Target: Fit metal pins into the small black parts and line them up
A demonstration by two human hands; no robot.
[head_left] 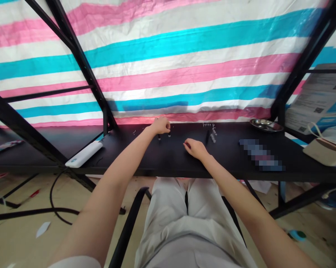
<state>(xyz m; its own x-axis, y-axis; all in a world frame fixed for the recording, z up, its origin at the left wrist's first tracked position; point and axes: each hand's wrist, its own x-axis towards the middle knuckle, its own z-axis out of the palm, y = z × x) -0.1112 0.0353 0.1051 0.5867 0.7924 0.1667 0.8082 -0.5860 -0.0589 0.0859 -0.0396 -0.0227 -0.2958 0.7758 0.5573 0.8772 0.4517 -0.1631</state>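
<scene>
My left hand (160,125) is stretched out over the far part of the black table (145,160), its fingers curled down onto small dark upright pieces (164,136) that stand just below it. My right hand (194,147) rests nearer to me on the table, its fingers bent in a loose pinch; anything inside them is too small to make out. A little to the right of it lie several small clear and dark parts (211,133) in a loose cluster.
A metal dish (265,125) sits at the back right. A white flat device (83,154) lies at the left table edge. Black frame bars (81,63) cross in front of a striped tarp. Papers (321,98) and a beige bag (326,149) are on the right. A cable (56,212) runs on the floor.
</scene>
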